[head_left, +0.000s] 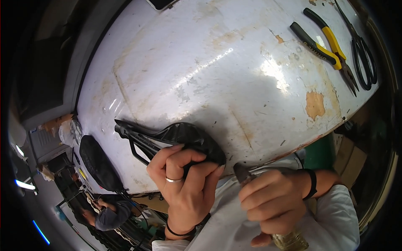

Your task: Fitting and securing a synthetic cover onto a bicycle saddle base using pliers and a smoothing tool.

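Observation:
On the near edge of the worn white table (167, 79), my left hand (184, 180) is closed over a black piece that looks like a bicycle saddle (190, 133). Its narrow end points left, and thin black rails show beneath a smooth, bulging cover. The fingers cover part of its near side. My right hand (272, 201), just to the right and apart from the saddle, makes a fist around a tool wrapped in brownish tape (291, 242). A dark, blunt end of that tool sticks out above the knuckles; its exact kind is not clear.
Yellow-and-black pliers (331, 48) and black scissors (362, 58) lie at the far right. A long black padded piece (99, 164) rests at the left edge. Part of a dark flat device (161, 3) shows at the top. Another person (111, 215) is beyond the table, lower left.

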